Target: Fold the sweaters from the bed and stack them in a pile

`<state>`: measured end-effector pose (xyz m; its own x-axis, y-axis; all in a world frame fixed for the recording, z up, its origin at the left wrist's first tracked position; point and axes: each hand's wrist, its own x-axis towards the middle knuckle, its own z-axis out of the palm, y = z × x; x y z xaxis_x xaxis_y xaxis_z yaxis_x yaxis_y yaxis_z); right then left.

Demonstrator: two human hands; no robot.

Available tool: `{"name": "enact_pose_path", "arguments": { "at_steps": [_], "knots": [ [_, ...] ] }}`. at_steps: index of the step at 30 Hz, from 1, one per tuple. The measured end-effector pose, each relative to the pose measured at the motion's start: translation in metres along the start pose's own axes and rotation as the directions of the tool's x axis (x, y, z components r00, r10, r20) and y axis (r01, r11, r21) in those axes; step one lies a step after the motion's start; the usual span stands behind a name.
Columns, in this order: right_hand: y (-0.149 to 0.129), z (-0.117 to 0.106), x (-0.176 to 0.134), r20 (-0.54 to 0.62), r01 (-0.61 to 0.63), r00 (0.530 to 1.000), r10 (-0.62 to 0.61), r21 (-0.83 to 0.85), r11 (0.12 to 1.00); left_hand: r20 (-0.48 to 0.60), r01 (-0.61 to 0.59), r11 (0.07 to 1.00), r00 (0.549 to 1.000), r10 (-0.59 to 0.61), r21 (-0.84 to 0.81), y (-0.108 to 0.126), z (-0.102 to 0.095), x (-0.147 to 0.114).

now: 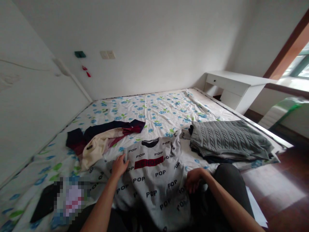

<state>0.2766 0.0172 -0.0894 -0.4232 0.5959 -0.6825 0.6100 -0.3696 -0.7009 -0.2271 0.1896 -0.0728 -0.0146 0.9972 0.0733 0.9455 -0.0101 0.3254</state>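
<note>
A grey sweater (154, 183) printed with "POP" and a dark red panel lies spread in front of me, its neckline pointing away. Its lower end hangs over the bed's edge between my knees. On its left side, near the shoulder and sleeve, my left hand (120, 165) rests with fingers stretched over the fabric. At the right side edge, my right hand (193, 179) is closed, fingers curled on the sweater's cloth; the fingertips are partly hidden. The left sleeve stretches out beneath my left forearm, while the right sleeve reaches toward a folded grey cable-knit sweater (227, 138).
Under everything is a flowered bedsheet (159, 111). A cream, maroon and navy garment (96, 145) lies crumpled at the left. Nearer on that side are a black flat object (43, 203) and a blurred-out patch. A white desk (236, 83) stands beyond the bed's right edge.
</note>
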Motion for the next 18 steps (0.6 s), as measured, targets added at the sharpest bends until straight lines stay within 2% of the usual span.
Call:
{"name": "enact_pose_path", "arguments": {
  "at_steps": [1,2,3,4,5,6,7,8,9,14,16,18],
  "knots": [
    [0.003,-0.007,0.0,0.068,-0.064,0.996,0.063,0.016,0.998,-0.025,-0.014,0.999,1.0,0.015,0.03,-0.004,0.0,0.003],
    [0.006,-0.014,0.001,0.078,-0.109,0.991,0.105,0.045,0.993,-0.044,-0.03,0.998,0.998,0.032,0.054,-0.008,-0.001,0.006],
    [0.009,-0.02,0.003,0.001,-0.123,0.992,0.124,0.077,0.989,-0.055,-0.037,0.996,0.998,0.042,0.075,-0.01,-0.001,0.009],
    [0.012,-0.025,0.007,-0.161,-0.095,0.981,0.111,0.104,0.99,-0.057,-0.035,0.995,0.998,0.041,0.095,-0.013,-0.001,0.011],
    [0.014,-0.03,0.011,-0.341,-0.052,0.936,0.087,0.108,0.993,-0.049,-0.023,0.993,0.998,0.029,0.114,-0.015,-0.002,0.014],
    [0.015,-0.033,0.018,-0.489,-0.015,0.87,0.062,0.099,0.995,-0.033,-0.009,0.991,0.999,0.013,0.132,-0.018,-0.002,0.016],
    [0.016,-0.036,0.025,-0.588,0.018,0.808,0.04,0.093,0.996,-0.012,0.003,0.989,1.0,-0.001,0.147,-0.02,-0.001,0.018],
    [0.016,-0.037,0.034,-0.643,0.05,0.765,0.027,0.101,0.994,0.007,0.011,0.987,1.0,-0.013,0.158,-0.022,0.0,0.02],
    [0.016,-0.038,0.043,-0.666,0.083,0.746,0.024,0.128,0.988,0.025,0.017,0.986,0.999,-0.021,0.164,-0.024,0.0,0.022],
    [0.014,-0.041,0.089,-0.66,0.265,0.751,0.033,0.346,0.9,0.085,-0.001,0.99,0.996,-0.01,0.138,-0.028,0.003,0.035],
    [0.008,-0.05,0.099,-0.663,0.348,0.747,0.054,0.459,0.817,0.087,0.014,0.994,0.996,-0.023,0.107,-0.027,0.001,0.042],
    [-0.003,-0.064,0.104,-0.632,0.418,0.774,0.041,0.559,0.716,0.092,0.075,0.995,0.992,-0.08,0.063,-0.024,-0.002,0.047]
  ]
}}
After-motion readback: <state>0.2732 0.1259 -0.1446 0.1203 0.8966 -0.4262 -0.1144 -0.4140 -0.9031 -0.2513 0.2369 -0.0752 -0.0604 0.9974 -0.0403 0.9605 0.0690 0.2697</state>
